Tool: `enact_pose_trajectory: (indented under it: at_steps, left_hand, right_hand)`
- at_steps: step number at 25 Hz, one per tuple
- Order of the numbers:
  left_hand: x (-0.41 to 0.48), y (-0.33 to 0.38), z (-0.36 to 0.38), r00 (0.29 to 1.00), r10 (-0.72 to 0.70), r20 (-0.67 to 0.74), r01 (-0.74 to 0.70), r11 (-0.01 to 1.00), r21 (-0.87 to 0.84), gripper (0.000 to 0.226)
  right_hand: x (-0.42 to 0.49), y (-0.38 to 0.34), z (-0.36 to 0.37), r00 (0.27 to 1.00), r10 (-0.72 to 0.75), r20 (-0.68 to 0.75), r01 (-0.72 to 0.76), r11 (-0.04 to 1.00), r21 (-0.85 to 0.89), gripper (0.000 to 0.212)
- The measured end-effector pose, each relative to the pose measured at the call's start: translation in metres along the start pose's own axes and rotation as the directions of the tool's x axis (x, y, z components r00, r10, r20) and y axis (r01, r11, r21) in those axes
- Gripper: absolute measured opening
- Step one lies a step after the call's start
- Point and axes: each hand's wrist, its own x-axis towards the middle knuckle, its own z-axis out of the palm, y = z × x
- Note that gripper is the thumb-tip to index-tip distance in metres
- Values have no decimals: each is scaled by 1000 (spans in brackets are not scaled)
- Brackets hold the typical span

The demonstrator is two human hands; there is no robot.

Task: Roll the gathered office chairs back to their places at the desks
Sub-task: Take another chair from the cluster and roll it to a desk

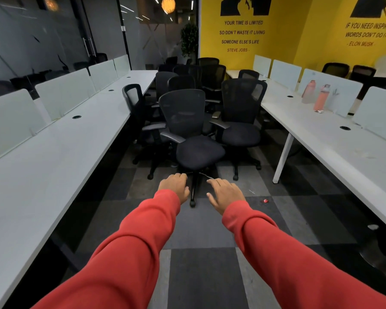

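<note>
Two hands are stretched forward over the carpet, palms down. The left hand (175,186) and the right hand (225,194) are both held with fingers loosely spread, and nothing is grasped by either. The chairs (181,83) are bunched in the aisle between two long white desks, the left desk (53,163) and the right desk (343,150). Three are seen in front: the nearest chair (192,130), just beyond the fingertips and untouched, a right chair (241,114) and a left chair (134,105). At least five more are crowded behind, overlapping too much for an exact count. One pink bottle (321,98) is stood on the right desk.
</note>
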Motion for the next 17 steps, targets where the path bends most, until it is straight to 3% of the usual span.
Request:
enact_pose_trajectory:
  at_steps: [17]
  left_hand:
    - [302, -42, 27, 999, -42, 21, 41, 999, 15, 41]
  right_hand:
    - [321, 107, 76, 996, -86, 38, 84, 995, 61, 42]
